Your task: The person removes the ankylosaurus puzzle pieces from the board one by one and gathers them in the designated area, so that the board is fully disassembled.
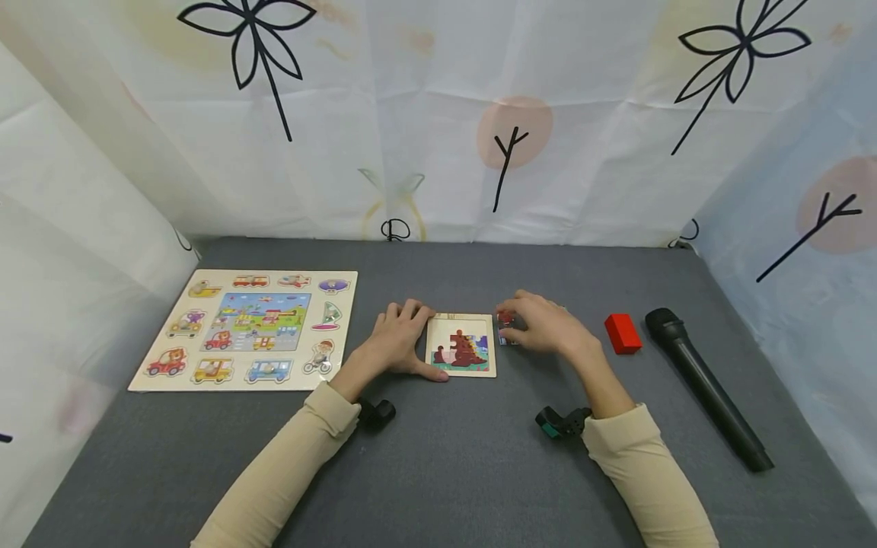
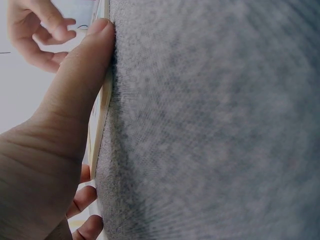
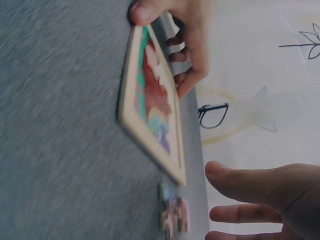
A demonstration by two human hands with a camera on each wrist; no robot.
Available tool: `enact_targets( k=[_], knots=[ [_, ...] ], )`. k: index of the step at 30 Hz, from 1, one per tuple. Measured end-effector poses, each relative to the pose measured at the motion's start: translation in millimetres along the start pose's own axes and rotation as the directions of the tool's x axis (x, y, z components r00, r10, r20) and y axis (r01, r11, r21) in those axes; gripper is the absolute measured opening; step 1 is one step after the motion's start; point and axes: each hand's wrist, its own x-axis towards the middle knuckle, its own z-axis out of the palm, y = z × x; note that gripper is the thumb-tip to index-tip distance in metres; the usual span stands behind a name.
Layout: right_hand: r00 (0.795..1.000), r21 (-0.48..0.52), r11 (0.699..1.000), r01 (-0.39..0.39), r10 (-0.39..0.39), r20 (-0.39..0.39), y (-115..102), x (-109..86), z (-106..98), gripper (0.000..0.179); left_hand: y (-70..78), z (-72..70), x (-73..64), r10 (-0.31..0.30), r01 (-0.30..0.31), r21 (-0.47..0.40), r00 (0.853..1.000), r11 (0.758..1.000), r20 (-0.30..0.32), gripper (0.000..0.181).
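Note:
A small wooden jigsaw puzzle board lies flat in the middle, its tray partly filled with a reddish-brown animal picture. My left hand holds it at the left side, thumb at the near edge and fingers along the left and far edges. Just right of the board are loose jigsaw pieces, partly covered by my right hand. In the right wrist view, the loose pieces rest on the table beside the board's corner, and the right hand's thumb and fingers are spread apart with nothing between them.
A larger wooden vehicle puzzle lies at the left. On the right are a red block and a black microphone. The grey table is bordered by white patterned cloth at the back and sides.

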Motion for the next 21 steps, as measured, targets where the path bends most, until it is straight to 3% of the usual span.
enact_targets(
  k=[11, 21],
  knots=[
    [0.998, 0.029, 0.998, 0.059, -0.059, 0.006, -27, 11.3, -2, 0.045, -0.5, 0.5, 0.1, 0.004, -0.004, 0.012, 1.0, 1.0, 0.0, 0.11],
    [0.994, 0.036, 0.995, 0.097, -0.099, 0.053, -47, 22.4, 11, 0.044, 0.6, -0.9, -0.2, 0.011, -0.01, 0.015, 1.0, 1.0, -0.002, 0.108]
  ],
)
